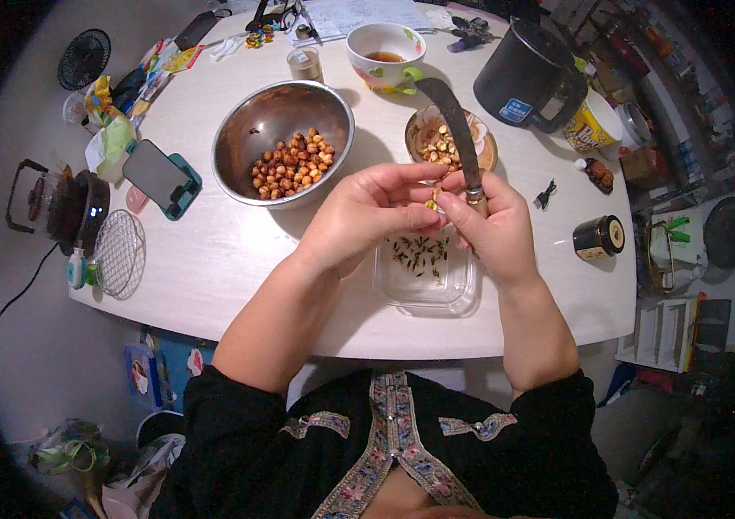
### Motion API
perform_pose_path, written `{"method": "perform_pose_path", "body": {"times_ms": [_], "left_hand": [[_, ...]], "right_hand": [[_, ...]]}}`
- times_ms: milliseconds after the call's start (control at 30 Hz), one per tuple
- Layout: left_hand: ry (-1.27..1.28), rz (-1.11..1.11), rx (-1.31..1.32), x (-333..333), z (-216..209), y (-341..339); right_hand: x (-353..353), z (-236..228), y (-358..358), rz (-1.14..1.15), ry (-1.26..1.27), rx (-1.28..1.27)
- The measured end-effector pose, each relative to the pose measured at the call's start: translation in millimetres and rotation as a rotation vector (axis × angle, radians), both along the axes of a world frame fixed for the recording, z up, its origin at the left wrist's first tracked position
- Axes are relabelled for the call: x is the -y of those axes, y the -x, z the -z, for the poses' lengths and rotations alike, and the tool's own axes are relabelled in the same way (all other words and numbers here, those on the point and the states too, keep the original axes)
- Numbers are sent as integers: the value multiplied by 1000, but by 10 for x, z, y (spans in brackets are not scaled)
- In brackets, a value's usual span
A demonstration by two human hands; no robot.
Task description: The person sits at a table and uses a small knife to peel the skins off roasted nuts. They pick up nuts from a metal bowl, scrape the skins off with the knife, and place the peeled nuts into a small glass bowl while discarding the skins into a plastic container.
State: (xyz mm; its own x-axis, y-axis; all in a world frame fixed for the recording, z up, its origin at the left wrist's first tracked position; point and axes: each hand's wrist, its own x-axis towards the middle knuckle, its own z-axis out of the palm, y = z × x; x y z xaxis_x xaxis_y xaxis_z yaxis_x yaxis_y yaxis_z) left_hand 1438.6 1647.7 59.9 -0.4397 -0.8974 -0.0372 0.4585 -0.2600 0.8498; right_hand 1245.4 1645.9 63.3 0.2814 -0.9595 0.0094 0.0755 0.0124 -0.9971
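Observation:
My left hand [363,209] and my right hand [502,232] meet fingertip to fingertip over a clear rectangular container [464,298]. Pinched between them is a small pale yellow-green lotus seed [434,202], partly hidden by the fingers. My right hand is also closed around the handle of a curved knife [457,125], its dark blade pointing up and away. Small green lotus seed cores [420,256] lie scattered in the container. Just beyond my hands, a flowered plate [486,138] bears pale split lotus seeds [439,149]. A steel bowl [231,143] at left holds whole brown lotus seeds [291,168].
At the back stand a cup [365,43] of brown liquid and a black kettle [519,73]. A dark jar [596,238] sits on the right, near a short cable [545,195]. To the left are a phone on a stand [160,176] and a wire rack [121,251].

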Motion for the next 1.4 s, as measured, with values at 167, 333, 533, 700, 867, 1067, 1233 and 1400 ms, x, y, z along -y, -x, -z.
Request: {"method": "perform_pose_path", "body": {"times_ms": [167, 333, 533, 700, 867, 1067, 1233, 1400], "left_hand": [[2, 23, -16, -8, -12, 5], [-14, 23, 2, 8, 0, -12], [-32, -20, 36, 15, 6, -8], [-30, -65, 59, 14, 9, -3], [-37, -54, 51, 27, 19, -5], [-16, -98, 63, 5, -10, 4], [5, -175, 80, 15, 5, 1], [40, -224, 63, 42, 33, -12]], "right_hand": [[50, 59, 31, 20, -31, 2], [43, 66, 6, 52, -39, 24], [44, 43, 16, 79, -30, 3], [67, 88, 21, 118, 15, 21], [61, 91, 23, 109, 49, 36], [52, 98, 0, 144, 175, -9], [86, 103, 37, 219, 188, -32], [120, 129, 65, 304, 241, -36]]}}
